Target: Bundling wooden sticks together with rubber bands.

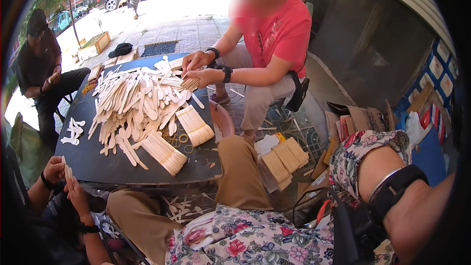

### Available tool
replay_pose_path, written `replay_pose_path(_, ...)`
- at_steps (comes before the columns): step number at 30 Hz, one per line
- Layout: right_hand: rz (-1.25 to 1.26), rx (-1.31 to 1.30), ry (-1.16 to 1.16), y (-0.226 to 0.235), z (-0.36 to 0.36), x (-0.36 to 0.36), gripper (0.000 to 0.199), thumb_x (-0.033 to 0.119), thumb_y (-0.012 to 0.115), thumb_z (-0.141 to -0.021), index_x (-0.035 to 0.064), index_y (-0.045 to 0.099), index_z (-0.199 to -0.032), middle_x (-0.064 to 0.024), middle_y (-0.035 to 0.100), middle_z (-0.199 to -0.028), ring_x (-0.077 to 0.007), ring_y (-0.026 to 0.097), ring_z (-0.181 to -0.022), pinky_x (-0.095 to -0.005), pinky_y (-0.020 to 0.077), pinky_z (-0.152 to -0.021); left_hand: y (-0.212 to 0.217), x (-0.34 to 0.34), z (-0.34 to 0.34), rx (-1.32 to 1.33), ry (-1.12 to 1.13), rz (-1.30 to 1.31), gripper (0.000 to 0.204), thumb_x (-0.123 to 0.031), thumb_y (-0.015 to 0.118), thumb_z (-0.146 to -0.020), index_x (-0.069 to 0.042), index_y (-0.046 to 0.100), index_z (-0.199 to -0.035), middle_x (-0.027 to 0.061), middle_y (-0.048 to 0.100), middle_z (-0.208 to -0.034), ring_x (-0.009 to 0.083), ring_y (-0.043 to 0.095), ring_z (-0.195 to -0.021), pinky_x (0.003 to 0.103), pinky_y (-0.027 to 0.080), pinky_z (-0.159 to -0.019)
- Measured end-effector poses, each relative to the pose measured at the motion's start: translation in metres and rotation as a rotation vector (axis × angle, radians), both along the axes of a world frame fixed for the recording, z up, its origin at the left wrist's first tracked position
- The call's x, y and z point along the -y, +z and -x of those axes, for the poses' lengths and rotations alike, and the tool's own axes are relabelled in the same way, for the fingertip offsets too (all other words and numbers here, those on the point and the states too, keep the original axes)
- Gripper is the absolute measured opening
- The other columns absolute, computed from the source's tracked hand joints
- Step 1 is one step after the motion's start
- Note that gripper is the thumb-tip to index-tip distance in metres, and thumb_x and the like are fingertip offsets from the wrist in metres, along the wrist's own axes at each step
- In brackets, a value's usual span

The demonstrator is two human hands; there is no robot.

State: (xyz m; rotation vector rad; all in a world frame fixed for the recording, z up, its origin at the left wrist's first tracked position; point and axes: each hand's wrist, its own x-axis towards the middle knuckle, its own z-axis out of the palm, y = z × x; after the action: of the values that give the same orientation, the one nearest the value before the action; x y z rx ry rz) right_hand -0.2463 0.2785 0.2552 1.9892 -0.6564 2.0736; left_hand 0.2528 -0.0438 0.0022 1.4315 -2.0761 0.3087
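My right arm point(382, 167), in a floral sleeve, is raised at the right. A pale bangle and a black strap point(400, 191) circle its wrist. My right hand point(423, 218) shows only as a patch close by, its fingers out of the picture, so I cannot tell what it touches. My left hand does not show. In front of my brown-trousered knees stands a dark table point(117, 169), heaped with loose wooden spoons and sticks point(137, 93). On its near edge lie two banded bundles of wooden sticks, one at the front point(164, 153) and another to its right point(195, 125).
Across the table, a person in red point(274, 34) holds sticks. At lower left, another person's hands point(73, 191) hold sticks; a person in black point(41, 64) sits far left. Rubber bands point(176, 140) lie between bundles. Stacked stick bundles point(282, 162) and cardboard point(363, 118) stand at right.
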Motion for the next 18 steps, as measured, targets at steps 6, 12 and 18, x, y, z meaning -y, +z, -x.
replay_pose_path(6,0.010,0.003,0.041,-0.004,0.001,0.010,0.086,0.067,0.034,-0.093,-0.0081,0.038,-0.136,-0.0338,0.051,-0.129,-0.0432,0.054,-0.117,-0.0590,0.0316,-0.107,0.066,-0.046,0.044,-0.358,-0.191,0.099,0.022,-0.018,0.053,-0.089,-0.001,0.054,-0.104,0.0148,0.057,-0.103,0.0271,0.058,-0.099,0.035,0.046,-0.087)
replay_pose_path(12,0.032,-0.008,0.113,-0.004,0.000,0.026,0.087,0.068,0.033,-0.093,-0.0083,0.039,-0.135,-0.0338,0.051,-0.128,-0.0433,0.054,-0.117,-0.0592,0.0311,-0.107,0.142,-0.130,0.105,-0.530,-0.530,0.249,0.023,-0.018,0.052,-0.092,0.000,0.053,-0.107,0.0153,0.057,-0.105,0.0268,0.057,-0.101,0.035,0.046,-0.089)
replay_pose_path(18,0.015,-0.061,0.203,-0.027,0.005,0.057,0.088,0.069,0.031,-0.093,-0.0085,0.039,-0.135,-0.0339,0.052,-0.127,-0.0435,0.054,-0.117,-0.0593,0.0306,-0.107,0.185,-0.201,0.153,-0.548,-0.830,0.343,0.024,-0.017,0.051,-0.094,0.001,0.052,-0.109,0.0159,0.056,-0.108,0.0264,0.057,-0.103,0.035,0.046,-0.090)
